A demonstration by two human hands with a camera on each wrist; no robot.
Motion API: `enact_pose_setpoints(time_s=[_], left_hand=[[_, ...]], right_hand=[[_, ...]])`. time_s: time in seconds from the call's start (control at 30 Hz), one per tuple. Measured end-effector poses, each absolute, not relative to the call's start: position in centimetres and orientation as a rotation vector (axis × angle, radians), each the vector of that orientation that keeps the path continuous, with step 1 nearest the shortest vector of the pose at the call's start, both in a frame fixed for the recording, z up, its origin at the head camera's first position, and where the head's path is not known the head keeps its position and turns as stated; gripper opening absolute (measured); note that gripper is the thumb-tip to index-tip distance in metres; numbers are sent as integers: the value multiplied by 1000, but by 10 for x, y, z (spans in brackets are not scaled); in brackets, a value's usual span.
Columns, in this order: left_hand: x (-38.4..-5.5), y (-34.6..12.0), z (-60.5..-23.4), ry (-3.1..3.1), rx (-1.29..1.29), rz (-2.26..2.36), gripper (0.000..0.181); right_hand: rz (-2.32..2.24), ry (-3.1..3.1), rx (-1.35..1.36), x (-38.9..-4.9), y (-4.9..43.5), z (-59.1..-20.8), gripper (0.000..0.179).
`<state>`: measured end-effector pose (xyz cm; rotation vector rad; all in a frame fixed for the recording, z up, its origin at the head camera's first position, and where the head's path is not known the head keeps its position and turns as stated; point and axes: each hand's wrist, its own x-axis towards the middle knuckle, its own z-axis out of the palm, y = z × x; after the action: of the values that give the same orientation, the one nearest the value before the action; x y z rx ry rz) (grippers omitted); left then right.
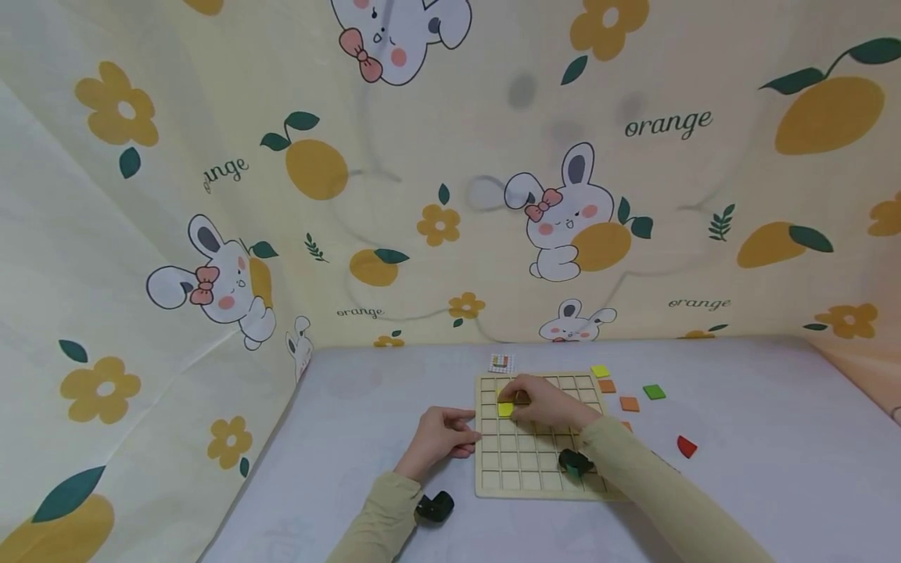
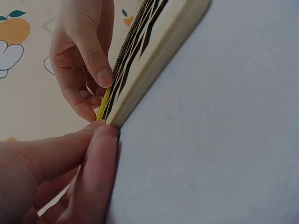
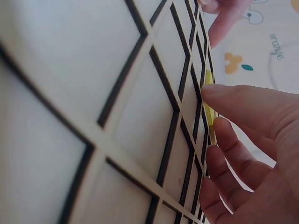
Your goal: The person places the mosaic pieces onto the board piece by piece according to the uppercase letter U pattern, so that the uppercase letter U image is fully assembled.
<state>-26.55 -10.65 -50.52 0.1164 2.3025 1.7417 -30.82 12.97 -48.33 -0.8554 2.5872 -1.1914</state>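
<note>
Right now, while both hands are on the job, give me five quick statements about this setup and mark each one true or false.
1. The left hand is at the left edge of the gridded board. True.
2. The green tile lies to the right of the gridded board. True.
3. The right hand is holding a red piece. False: the right hand has its thumb and fingers on a yellow tile.
4. The small patterned card lies on top of the gridded board. False: the small patterned card lies beyond the board's far edge.
5. Both forearms are covered by sleeves. True.
</note>
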Motion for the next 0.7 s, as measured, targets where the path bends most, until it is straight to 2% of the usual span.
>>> enact_pose_setpoints(time_s=[0.23,0.43,0.7], left_hand=[[-263,-105,-503,2313,113,1724,45],[-261,-107,-504,2324,104,1730,45],[-264,-107,-504,2327,114,1727,45]], right_hand=[[-1119,2670,-964,-310,144,-473,31],[-1166,2782,-963,-316,184,-457,32],[-1151,2900,-695,-330,244,-451,36]])
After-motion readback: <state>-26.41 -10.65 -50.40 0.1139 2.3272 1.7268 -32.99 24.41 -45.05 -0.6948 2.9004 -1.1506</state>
